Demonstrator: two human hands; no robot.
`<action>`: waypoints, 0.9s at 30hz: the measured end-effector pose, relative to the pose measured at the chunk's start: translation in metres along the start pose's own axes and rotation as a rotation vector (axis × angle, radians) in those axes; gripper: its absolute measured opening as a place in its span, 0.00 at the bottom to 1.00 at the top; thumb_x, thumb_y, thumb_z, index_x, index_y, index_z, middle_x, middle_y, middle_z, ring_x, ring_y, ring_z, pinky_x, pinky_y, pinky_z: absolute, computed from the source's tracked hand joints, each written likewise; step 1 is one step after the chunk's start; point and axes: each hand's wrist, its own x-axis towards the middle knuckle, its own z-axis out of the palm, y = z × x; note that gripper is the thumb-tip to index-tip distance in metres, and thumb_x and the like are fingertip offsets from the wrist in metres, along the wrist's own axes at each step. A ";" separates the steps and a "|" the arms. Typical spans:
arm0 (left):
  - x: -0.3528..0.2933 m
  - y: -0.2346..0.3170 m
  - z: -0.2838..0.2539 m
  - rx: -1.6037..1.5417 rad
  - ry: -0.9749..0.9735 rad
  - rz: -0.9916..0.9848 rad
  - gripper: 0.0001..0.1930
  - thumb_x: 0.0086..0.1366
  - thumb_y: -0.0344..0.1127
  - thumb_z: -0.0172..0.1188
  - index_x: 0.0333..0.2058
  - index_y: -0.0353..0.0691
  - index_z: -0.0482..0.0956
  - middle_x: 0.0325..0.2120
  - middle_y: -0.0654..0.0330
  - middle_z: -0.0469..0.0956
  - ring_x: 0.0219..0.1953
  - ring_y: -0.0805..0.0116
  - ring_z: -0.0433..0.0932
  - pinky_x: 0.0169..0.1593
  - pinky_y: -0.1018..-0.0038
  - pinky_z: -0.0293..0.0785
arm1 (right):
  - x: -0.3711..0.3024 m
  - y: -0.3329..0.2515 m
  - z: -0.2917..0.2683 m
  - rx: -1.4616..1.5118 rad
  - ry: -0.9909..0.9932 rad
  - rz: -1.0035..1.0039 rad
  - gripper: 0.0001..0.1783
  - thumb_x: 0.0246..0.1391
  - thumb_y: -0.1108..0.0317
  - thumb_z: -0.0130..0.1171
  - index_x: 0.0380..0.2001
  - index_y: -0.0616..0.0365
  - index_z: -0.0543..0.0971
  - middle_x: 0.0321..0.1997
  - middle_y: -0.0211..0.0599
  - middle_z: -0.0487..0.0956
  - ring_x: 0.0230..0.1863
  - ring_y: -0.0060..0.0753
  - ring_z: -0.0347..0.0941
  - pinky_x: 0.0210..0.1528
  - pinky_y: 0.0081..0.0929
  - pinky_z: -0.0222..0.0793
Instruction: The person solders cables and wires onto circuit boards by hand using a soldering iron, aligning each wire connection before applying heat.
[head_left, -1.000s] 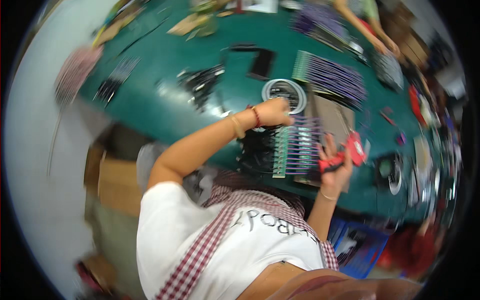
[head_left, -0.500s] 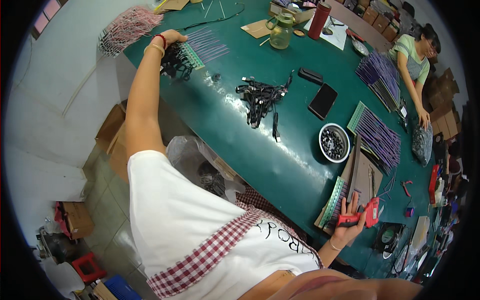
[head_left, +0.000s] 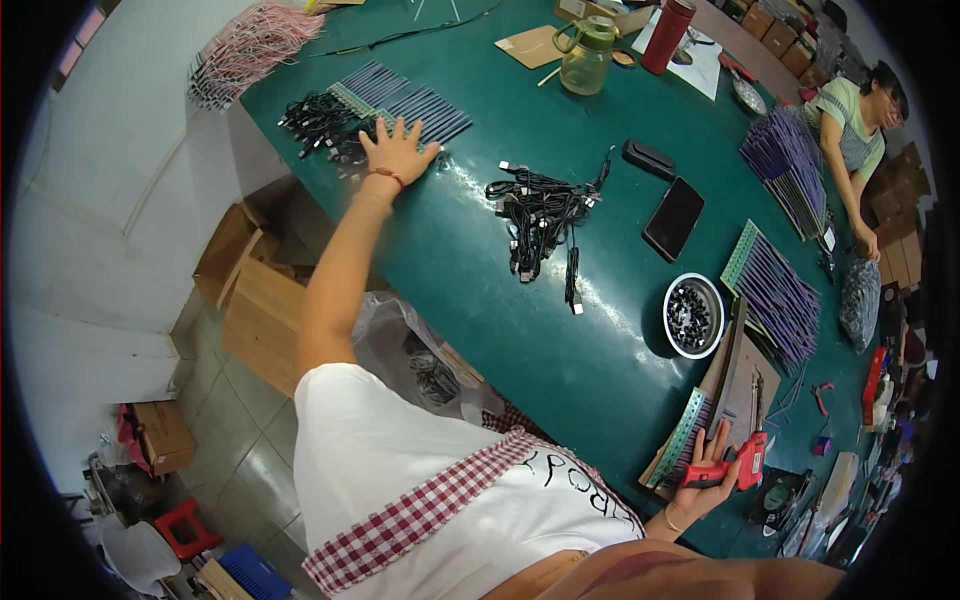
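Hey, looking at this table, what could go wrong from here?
The left hand, spread beside the wired strips, might nudge them out of line. The red glue gun in the right hand could, if hot, mark the green strip nearby. The open bowl of small pieces might spill if bumped.

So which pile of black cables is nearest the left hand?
The leftmost pile of USB cables, close beside the left hand; the other pile lies farther right, toward the smartphone.

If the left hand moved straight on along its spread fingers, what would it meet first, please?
Most likely the nearer row of dark purple wires, just ahead of the left hand; whether they already touch is unclear.
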 end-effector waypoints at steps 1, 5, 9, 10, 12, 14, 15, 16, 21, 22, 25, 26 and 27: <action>-0.006 -0.013 -0.006 0.034 -0.008 0.034 0.34 0.61 0.66 0.36 0.62 0.59 0.57 0.65 0.62 0.51 0.66 0.48 0.45 0.62 0.40 0.37 | -0.002 -0.002 0.001 0.007 -0.001 0.004 0.15 0.59 0.62 0.46 0.45 0.58 0.68 0.63 0.67 0.54 0.69 0.51 0.44 0.66 0.54 0.45; -0.009 -0.042 -0.002 0.055 -0.050 -0.019 0.34 0.61 0.66 0.35 0.63 0.59 0.55 0.65 0.62 0.51 0.66 0.49 0.45 0.62 0.40 0.38 | 0.001 -0.003 -0.004 0.041 0.018 0.013 0.15 0.59 0.62 0.47 0.45 0.59 0.69 0.63 0.67 0.54 0.69 0.51 0.44 0.66 0.54 0.43; -0.017 -0.009 -0.006 0.235 0.110 0.072 0.31 0.64 0.60 0.37 0.61 0.51 0.59 0.63 0.55 0.54 0.66 0.50 0.47 0.60 0.37 0.39 | 0.000 -0.006 0.000 0.057 0.121 -0.014 0.14 0.58 0.63 0.47 0.44 0.58 0.69 0.63 0.66 0.56 0.69 0.51 0.45 0.67 0.55 0.41; -0.031 0.005 -0.007 0.105 0.302 0.168 0.28 0.65 0.55 0.40 0.59 0.48 0.61 0.61 0.53 0.57 0.65 0.51 0.50 0.61 0.39 0.40 | 0.002 -0.006 0.004 0.079 0.139 0.000 0.14 0.58 0.64 0.48 0.44 0.58 0.69 0.62 0.66 0.56 0.69 0.52 0.46 0.67 0.57 0.40; -0.067 0.065 -0.034 -0.305 0.469 0.436 0.23 0.64 0.46 0.47 0.55 0.41 0.65 0.57 0.52 0.63 0.61 0.51 0.57 0.61 0.47 0.45 | 0.004 -0.004 0.007 0.118 0.170 -0.023 0.14 0.57 0.65 0.48 0.44 0.59 0.69 0.61 0.68 0.57 0.69 0.54 0.45 0.67 0.60 0.39; -0.134 0.148 -0.078 -0.755 0.270 0.759 0.20 0.61 0.38 0.53 0.50 0.37 0.69 0.53 0.51 0.68 0.58 0.51 0.63 0.61 0.57 0.54 | 0.005 -0.003 0.001 0.132 0.151 -0.027 0.13 0.57 0.65 0.49 0.43 0.60 0.70 0.61 0.69 0.57 0.68 0.55 0.46 0.65 0.63 0.41; -0.166 0.179 -0.092 -0.931 0.106 0.911 0.19 0.59 0.35 0.55 0.48 0.35 0.70 0.51 0.51 0.69 0.56 0.51 0.65 0.60 0.62 0.58 | 0.006 -0.002 0.003 0.153 0.153 -0.021 0.13 0.57 0.65 0.49 0.42 0.60 0.70 0.60 0.69 0.58 0.68 0.55 0.46 0.65 0.63 0.42; -0.198 0.208 -0.103 -0.897 0.013 1.134 0.19 0.58 0.35 0.56 0.48 0.35 0.70 0.50 0.50 0.69 0.55 0.51 0.66 0.58 0.63 0.60 | 0.007 -0.001 0.003 0.178 0.157 -0.013 0.13 0.56 0.66 0.50 0.43 0.61 0.70 0.60 0.70 0.59 0.68 0.56 0.47 0.64 0.63 0.43; -0.305 0.308 -0.106 -0.885 -0.258 1.320 0.20 0.56 0.42 0.60 0.40 0.30 0.70 0.46 0.43 0.70 0.43 0.48 0.73 0.45 0.64 0.71 | 0.005 0.000 0.011 0.166 0.174 -0.021 0.13 0.55 0.66 0.51 0.43 0.60 0.69 0.57 0.70 0.62 0.66 0.56 0.51 0.63 0.62 0.49; -0.314 0.321 -0.103 -0.819 -0.439 1.060 0.21 0.56 0.44 0.61 0.37 0.29 0.69 0.43 0.41 0.71 0.38 0.47 0.76 0.41 0.63 0.73 | 0.005 0.001 0.006 0.180 0.178 -0.023 0.14 0.54 0.66 0.52 0.42 0.61 0.71 0.59 0.70 0.59 0.67 0.58 0.47 0.64 0.61 0.44; -0.304 0.342 -0.076 -1.019 -0.547 1.014 0.22 0.56 0.42 0.61 0.32 0.25 0.66 0.21 0.43 0.75 0.22 0.47 0.77 0.26 0.63 0.74 | 0.003 0.001 0.012 0.191 0.191 -0.010 0.13 0.55 0.66 0.51 0.42 0.61 0.70 0.59 0.71 0.59 0.67 0.57 0.47 0.64 0.61 0.46; -0.304 0.344 -0.080 -1.075 -0.859 0.837 0.19 0.57 0.39 0.60 0.32 0.26 0.66 0.18 0.48 0.75 0.16 0.59 0.77 0.20 0.69 0.73 | 0.004 0.001 0.012 0.198 0.207 -0.008 0.13 0.55 0.66 0.51 0.42 0.61 0.70 0.59 0.71 0.59 0.67 0.57 0.47 0.64 0.61 0.46; -0.301 0.348 -0.078 -1.159 -0.995 0.782 0.15 0.59 0.35 0.58 0.31 0.27 0.65 0.18 0.51 0.75 0.14 0.68 0.76 0.17 0.74 0.72 | 0.006 0.000 0.011 0.200 0.200 -0.012 0.13 0.55 0.66 0.51 0.42 0.61 0.70 0.59 0.71 0.59 0.67 0.57 0.47 0.64 0.61 0.46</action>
